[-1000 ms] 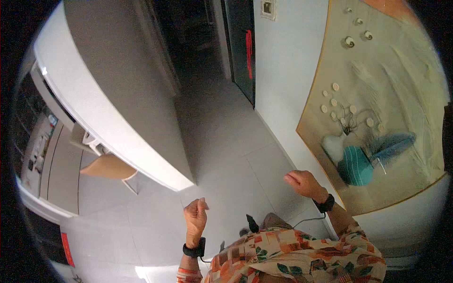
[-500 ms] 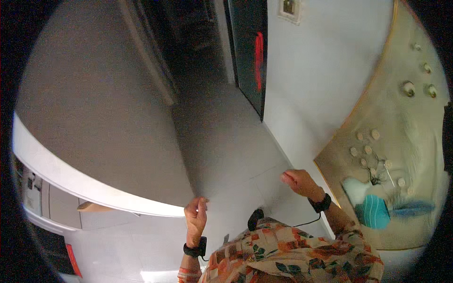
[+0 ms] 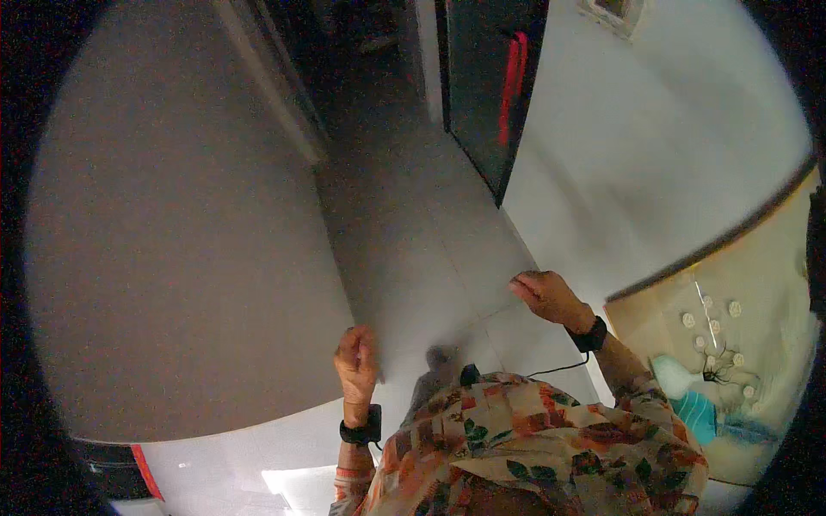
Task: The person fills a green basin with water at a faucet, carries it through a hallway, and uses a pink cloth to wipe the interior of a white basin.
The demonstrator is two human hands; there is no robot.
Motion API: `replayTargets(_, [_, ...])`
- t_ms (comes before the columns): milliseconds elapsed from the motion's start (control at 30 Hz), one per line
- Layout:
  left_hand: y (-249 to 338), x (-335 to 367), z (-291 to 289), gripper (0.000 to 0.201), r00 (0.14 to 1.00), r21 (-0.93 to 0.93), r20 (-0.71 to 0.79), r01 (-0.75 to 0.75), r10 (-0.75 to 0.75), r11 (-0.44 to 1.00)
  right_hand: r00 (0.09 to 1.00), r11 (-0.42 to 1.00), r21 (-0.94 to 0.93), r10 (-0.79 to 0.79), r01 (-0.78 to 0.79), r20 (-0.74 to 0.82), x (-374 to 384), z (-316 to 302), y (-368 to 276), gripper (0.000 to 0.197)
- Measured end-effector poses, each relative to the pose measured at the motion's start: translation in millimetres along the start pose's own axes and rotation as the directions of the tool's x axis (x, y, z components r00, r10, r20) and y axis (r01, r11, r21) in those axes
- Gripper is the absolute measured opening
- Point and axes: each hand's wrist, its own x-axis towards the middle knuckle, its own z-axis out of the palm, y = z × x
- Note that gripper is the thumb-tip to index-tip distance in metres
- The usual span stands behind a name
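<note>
Panel (image 3: 422, 249): big pale flat sheet, held up in front of you, filling the mid of the view btw your two hands. Its long axis seems to run away from you, up toward the dark doorway (image 3: 490, 86); near edge spans hand to hand. Left hand (image 3: 357, 365) is closed on the near-left corner, fingers wrapped over the edge. Right hand (image 3: 546, 297) sits at the right edge, higher and farther out; it touches, but can't tell if it's clamped or just steadying. Hands well apart, so left is nearer your body. A red vertical strip (image 3: 512, 86) on the dark door, top mid. Small pale wall plate (image 3: 615, 9) top right. Red strip (image 3: 146, 471) low left. Right: tan board (image 3: 757, 292) w/ small white round bits, teal duster (image 3: 697, 413) near its lower part.
</note>
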Motion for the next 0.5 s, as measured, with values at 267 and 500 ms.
replayTargets(267, [2.8, 81.1, -6.3, 0.044, 0.993, -0.022, -0.002, 0.116, -0.116, 0.993, 0.999, 0.997, -0.07, 0.029, -0.03, -0.021, 68.2, -3.4, 16.4, 0.021])
replayTargets(500, [-7.1, 115.3, -22.3, 0.016, 0.997, 0.066, -0.073, 0.026, -0.021, 0.998, 0.992, 0.998, 0.002, 0.069, -0.069, 0.102, 126.3, -11.1, 26.5, 0.022])
